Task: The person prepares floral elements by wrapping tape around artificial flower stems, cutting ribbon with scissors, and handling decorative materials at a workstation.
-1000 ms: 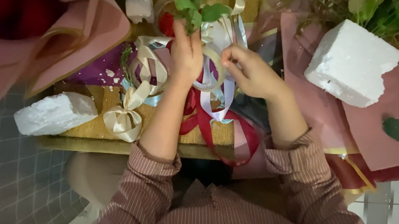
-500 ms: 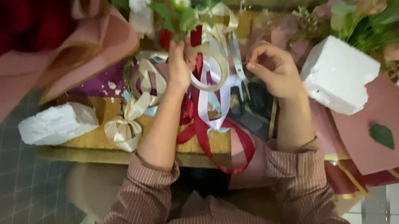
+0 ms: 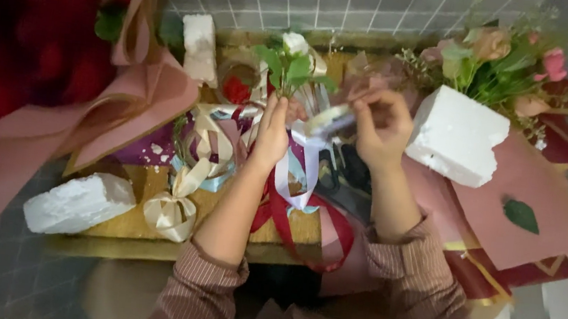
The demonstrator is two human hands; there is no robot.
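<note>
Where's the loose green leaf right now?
In the head view the green leaf lies far right on the pink wrapping paper, just below the white foam block, away from both hands.

No packages, labels, signs or screens anywhere in view.

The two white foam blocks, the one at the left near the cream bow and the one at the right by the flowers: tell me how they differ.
The left foam block is long and low, lying flat on the gold board. The right foam block is chunkier, tilted, and rests on pink wrapping paper against the flowers. Its faces look smoother; the left one's look rougher. Both are white and untouched by either hand.
</note>
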